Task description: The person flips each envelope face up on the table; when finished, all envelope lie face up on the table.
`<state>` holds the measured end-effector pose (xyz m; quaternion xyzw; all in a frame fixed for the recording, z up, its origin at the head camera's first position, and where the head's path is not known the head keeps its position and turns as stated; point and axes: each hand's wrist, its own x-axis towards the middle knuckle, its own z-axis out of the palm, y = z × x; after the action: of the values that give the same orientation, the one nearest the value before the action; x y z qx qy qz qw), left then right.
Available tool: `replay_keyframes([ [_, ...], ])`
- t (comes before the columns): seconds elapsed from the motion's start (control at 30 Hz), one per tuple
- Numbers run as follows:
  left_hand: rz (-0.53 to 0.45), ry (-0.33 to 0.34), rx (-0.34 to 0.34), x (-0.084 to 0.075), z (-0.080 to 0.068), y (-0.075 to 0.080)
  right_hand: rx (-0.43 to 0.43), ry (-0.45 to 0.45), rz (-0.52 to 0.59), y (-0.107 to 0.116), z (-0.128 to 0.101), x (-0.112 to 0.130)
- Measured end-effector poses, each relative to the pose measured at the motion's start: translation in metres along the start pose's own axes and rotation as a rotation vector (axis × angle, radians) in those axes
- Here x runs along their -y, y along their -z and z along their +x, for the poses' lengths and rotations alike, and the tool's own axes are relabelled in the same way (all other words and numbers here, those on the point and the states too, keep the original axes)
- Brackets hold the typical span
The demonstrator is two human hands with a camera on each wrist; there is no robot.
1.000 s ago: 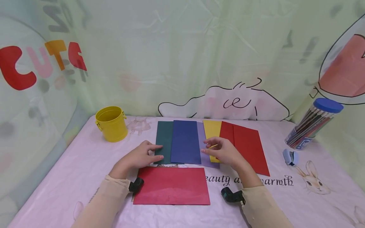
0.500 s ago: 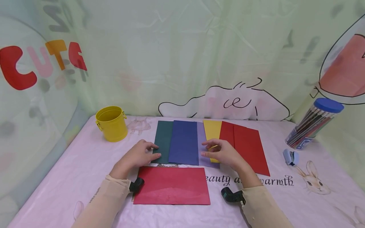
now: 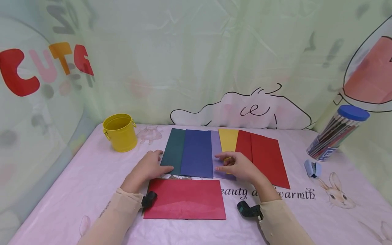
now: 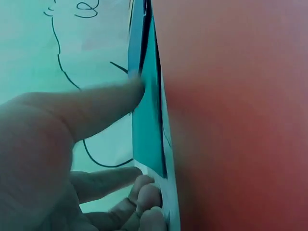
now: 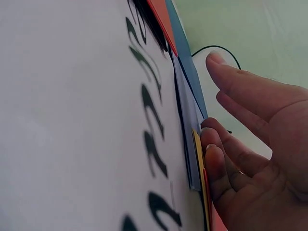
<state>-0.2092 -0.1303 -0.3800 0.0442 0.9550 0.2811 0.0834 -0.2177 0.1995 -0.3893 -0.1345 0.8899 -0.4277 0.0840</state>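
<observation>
A row of coloured paper envelopes lies fanned and overlapping on the table. My left hand (image 3: 149, 166) is at the left edge of the dark green envelope (image 3: 171, 153), its thumb on the lower left corner. In the left wrist view the thumb reaches across the green envelope (image 4: 149, 130) while the other fingers rest below. Beside it the blue envelope (image 3: 197, 153) overlaps both the green one and the purple envelope (image 3: 216, 146). Loosely bent, my right hand (image 3: 240, 166) hovers low over the purple and yellow envelopes (image 3: 228, 139), its fingers around nothing.
Two red envelopes (image 3: 267, 158) lie at the row's right end. Nearer the body, a pinkish-red envelope (image 3: 185, 200) lies sideways. A yellow bucket (image 3: 120, 136) stands back left; a pencil tub (image 3: 337, 134) and a light blue stapler (image 3: 312, 169) are at right.
The green envelope's lower end has swung left, so it now slants and shows more of itself. The blue one's lower end shifted slightly left. My left hand moved a little left; the right barely moved.
</observation>
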Motion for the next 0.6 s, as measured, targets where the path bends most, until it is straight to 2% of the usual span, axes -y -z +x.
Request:
replay_keyframes([
  [0.1,-0.006,0.021,-0.01,-0.0029,-0.0013,-0.0003,-0.003,-0.001,0.0,-0.0003,-0.0004,-0.0003],
  [0.33,-0.065,0.116,-0.046,-0.0055,0.0,-0.0038,-0.004,-0.009,-0.003,-0.0007,-0.0001,-0.0007],
  [0.47,-0.102,0.1,-0.038,-0.0029,0.0023,-0.0049,-0.003,-0.012,-0.005,-0.0007,0.0004,-0.001],
  [0.6,-0.215,0.05,-0.013,0.0008,0.0047,-0.0029,-0.001,-0.009,0.001,-0.0008,-0.0001,-0.0006],
])
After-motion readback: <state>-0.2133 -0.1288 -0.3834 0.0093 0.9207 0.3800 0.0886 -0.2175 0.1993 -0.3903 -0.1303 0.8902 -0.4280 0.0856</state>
